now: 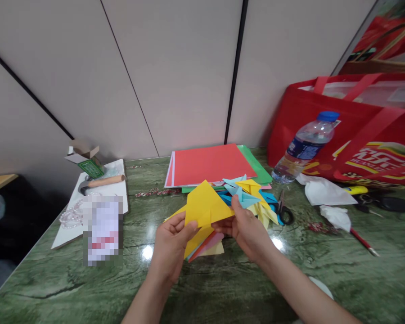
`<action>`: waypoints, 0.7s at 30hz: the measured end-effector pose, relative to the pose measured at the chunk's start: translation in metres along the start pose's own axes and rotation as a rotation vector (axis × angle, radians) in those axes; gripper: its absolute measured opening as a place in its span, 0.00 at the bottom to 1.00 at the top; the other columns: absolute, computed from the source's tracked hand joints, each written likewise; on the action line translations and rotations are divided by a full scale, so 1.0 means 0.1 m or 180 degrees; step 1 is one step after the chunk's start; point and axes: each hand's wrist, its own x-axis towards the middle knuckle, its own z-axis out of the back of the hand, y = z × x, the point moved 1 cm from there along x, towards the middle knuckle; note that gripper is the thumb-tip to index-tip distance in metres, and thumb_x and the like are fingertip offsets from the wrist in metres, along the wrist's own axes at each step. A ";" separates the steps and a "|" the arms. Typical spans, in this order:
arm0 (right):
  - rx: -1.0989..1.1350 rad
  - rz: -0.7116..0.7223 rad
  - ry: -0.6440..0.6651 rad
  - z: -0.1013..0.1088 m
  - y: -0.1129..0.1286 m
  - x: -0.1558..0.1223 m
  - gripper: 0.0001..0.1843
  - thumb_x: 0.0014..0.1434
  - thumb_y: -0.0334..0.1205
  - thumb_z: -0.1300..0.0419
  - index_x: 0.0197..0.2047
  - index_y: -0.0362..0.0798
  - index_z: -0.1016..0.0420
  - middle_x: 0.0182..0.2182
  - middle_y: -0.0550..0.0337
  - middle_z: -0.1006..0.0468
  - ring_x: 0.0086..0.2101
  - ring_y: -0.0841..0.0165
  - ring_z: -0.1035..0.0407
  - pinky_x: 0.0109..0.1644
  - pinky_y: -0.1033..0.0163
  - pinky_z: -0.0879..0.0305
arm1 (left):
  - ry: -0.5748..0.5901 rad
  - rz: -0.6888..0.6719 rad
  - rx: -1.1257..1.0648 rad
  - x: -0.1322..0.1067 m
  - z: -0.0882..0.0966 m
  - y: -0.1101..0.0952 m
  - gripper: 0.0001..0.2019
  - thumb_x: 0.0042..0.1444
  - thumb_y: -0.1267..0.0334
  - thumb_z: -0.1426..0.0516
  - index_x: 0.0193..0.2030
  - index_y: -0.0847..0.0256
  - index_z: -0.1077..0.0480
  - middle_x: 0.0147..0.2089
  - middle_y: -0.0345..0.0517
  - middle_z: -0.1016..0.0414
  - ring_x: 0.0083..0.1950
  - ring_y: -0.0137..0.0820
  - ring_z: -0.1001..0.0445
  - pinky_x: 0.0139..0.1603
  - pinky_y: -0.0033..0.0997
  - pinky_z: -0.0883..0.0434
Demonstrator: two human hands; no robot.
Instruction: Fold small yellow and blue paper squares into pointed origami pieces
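Note:
A folded sheet of yellow paper (204, 204) is held up between both my hands, above the table. My left hand (173, 238) pinches its lower left edge, with the thumb on top. On the right side, my right hand (245, 225) grips a folded corner between thumb and fingers. Beneath it lies a small stack of coloured paper sheets (209, 247), partly hidden by the yellow one. Just behind my right hand is a heap of folded paper pieces (246, 193) in blue, light blue and yellow. Black-handled scissors (285, 213) rest beside this heap.
Large red card sheets (212, 164) lie at the back. A water bottle (305, 146) stands before a red bag (364, 130) at right, near crumpled tissue (335, 217) and a pencil (364, 242). At left are a small green box (92, 166), a wooden-handled tool (104, 181) and beads (72, 216).

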 end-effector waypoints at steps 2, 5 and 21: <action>-0.0011 0.0064 -0.0093 0.05 0.02 0.04 0.25 0.56 0.57 0.49 0.30 0.43 0.24 0.27 0.51 0.20 0.24 0.68 0.26 0.26 0.67 0.31 | 0.0078 0.0018 0.0093 0.01 0.03 -0.04 0.16 0.40 0.68 0.36 0.40 0.66 0.27 0.39 0.52 0.21 0.38 0.34 0.23 0.42 0.31 0.29; -0.0075 0.0246 0.0050 0.09 0.07 0.06 0.26 0.54 0.58 0.47 0.33 0.43 0.24 0.32 0.50 0.20 0.30 0.65 0.26 0.29 0.65 0.31 | 0.0384 0.0217 0.0480 0.02 0.09 -0.09 0.17 0.41 0.68 0.36 0.42 0.66 0.27 0.37 0.52 0.20 0.37 0.34 0.23 0.40 0.30 0.29; -0.1410 0.0998 0.0413 -0.06 0.03 -0.10 0.10 0.40 0.37 0.33 0.30 0.48 0.22 0.26 0.60 0.21 0.27 0.67 0.28 0.33 0.61 0.32 | -0.0051 -0.0068 0.1068 0.05 0.12 -0.10 0.30 0.37 0.71 0.36 0.51 0.64 0.34 0.39 0.51 0.23 0.31 0.27 0.26 0.32 0.25 0.31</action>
